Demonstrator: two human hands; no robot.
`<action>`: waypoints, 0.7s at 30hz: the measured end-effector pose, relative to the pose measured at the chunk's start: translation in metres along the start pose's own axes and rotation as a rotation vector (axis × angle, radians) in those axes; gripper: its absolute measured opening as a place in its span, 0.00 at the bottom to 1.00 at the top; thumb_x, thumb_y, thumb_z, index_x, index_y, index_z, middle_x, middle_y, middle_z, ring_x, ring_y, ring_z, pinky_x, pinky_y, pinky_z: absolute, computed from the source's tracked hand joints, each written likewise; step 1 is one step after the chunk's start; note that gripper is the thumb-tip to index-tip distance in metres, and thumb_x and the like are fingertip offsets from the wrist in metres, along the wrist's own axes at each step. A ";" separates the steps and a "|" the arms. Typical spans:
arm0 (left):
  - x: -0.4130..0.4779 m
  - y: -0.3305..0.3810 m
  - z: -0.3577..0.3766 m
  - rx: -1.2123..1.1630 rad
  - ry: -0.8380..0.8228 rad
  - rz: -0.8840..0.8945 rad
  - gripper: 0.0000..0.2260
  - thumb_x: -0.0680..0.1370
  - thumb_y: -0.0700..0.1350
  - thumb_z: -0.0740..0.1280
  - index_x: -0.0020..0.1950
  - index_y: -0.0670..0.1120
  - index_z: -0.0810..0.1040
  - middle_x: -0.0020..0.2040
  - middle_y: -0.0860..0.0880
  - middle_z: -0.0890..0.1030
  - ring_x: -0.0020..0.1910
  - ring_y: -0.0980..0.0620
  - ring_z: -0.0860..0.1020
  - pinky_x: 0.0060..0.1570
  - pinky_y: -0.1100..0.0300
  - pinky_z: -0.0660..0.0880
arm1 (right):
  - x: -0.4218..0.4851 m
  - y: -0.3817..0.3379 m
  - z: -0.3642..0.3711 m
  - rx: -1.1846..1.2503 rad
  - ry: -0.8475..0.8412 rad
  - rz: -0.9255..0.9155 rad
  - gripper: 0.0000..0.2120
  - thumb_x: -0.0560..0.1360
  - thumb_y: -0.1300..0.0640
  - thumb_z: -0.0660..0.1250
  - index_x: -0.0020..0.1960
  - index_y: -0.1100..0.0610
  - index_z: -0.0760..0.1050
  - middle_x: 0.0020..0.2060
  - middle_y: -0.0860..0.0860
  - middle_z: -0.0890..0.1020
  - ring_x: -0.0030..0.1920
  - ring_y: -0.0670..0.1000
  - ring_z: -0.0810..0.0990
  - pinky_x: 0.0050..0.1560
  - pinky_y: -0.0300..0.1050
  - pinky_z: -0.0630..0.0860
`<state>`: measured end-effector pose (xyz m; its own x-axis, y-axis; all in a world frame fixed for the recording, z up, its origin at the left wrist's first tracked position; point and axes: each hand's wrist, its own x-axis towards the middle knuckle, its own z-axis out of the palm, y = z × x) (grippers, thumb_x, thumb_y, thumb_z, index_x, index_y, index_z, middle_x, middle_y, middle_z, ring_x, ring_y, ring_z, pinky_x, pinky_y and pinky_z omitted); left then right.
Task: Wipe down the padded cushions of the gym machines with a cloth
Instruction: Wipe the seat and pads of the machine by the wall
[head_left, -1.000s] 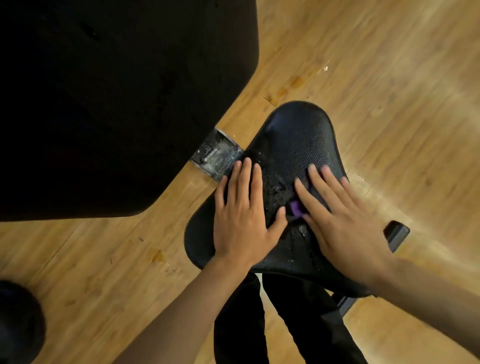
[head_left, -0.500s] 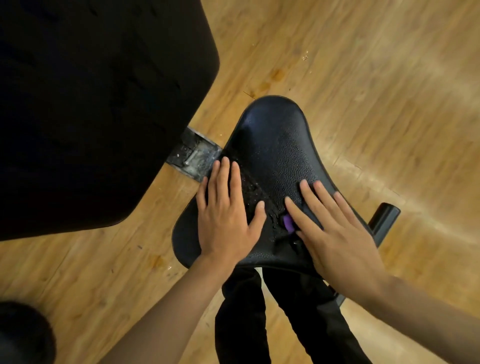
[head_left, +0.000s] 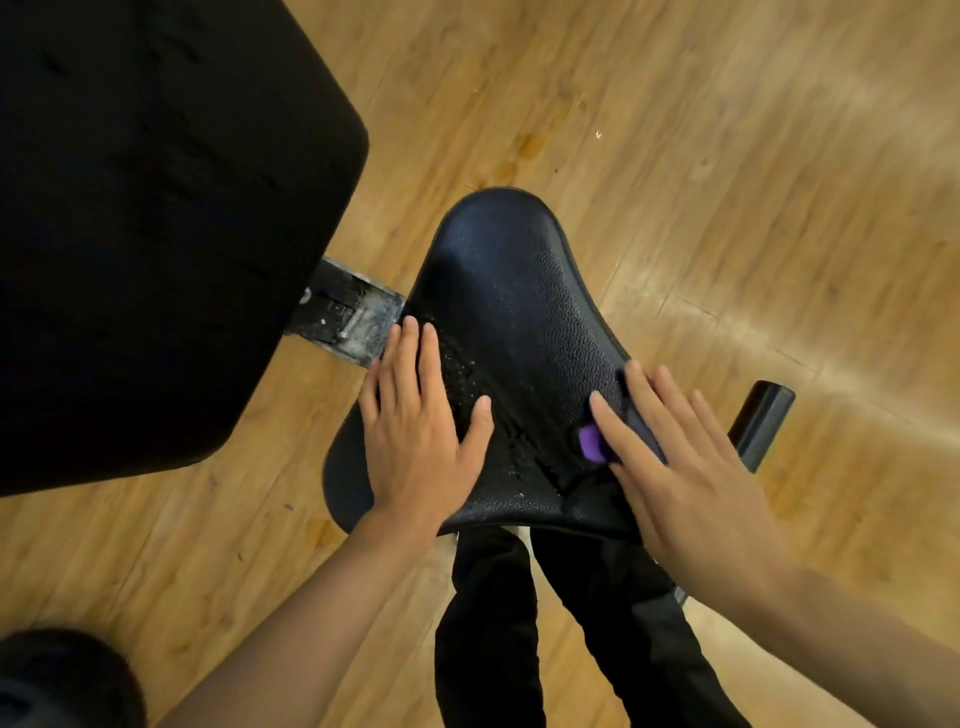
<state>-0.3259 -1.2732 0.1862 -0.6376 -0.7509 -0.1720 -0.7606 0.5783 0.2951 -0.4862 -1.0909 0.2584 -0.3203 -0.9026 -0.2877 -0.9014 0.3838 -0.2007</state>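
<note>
Hands are lying flat on the near end of the seat cushion (head_left: 509, 291), mid-wipe: the left hand (head_left: 421, 447) is bracing, fingers together and thumb splayed, while the right hand (head_left: 696, 483), fingers slightly spread, is pressing the cloth (head_left: 589, 441) down. Only a purple corner is showing beside its index finger, the rest probably lying under the palm; the next stroke is calling for a push toward the narrow far end.
</note>
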 end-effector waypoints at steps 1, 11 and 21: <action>0.000 0.000 0.000 0.002 -0.009 0.007 0.35 0.82 0.60 0.55 0.84 0.41 0.56 0.84 0.41 0.58 0.83 0.43 0.55 0.80 0.42 0.57 | 0.018 0.000 0.001 0.020 0.000 0.007 0.25 0.86 0.54 0.55 0.82 0.54 0.58 0.82 0.60 0.55 0.82 0.60 0.50 0.81 0.57 0.51; 0.017 0.026 -0.014 -0.061 -0.044 -0.081 0.35 0.79 0.61 0.56 0.84 0.47 0.56 0.82 0.41 0.58 0.81 0.38 0.59 0.76 0.36 0.62 | 0.104 0.005 -0.006 0.472 0.016 0.222 0.28 0.86 0.46 0.52 0.83 0.46 0.48 0.82 0.53 0.56 0.72 0.60 0.72 0.62 0.55 0.77; 0.025 0.036 -0.003 -0.042 -0.038 -0.054 0.37 0.76 0.66 0.60 0.84 0.57 0.58 0.84 0.44 0.57 0.82 0.38 0.55 0.76 0.34 0.58 | 0.194 0.041 0.014 0.877 -0.095 0.210 0.29 0.87 0.45 0.52 0.82 0.56 0.51 0.75 0.57 0.68 0.73 0.56 0.70 0.68 0.43 0.65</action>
<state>-0.3690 -1.2721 0.1958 -0.6009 -0.7674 -0.2237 -0.7884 0.5230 0.3237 -0.5812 -1.2470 0.1811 -0.3923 -0.7923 -0.4673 -0.2690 0.5846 -0.7654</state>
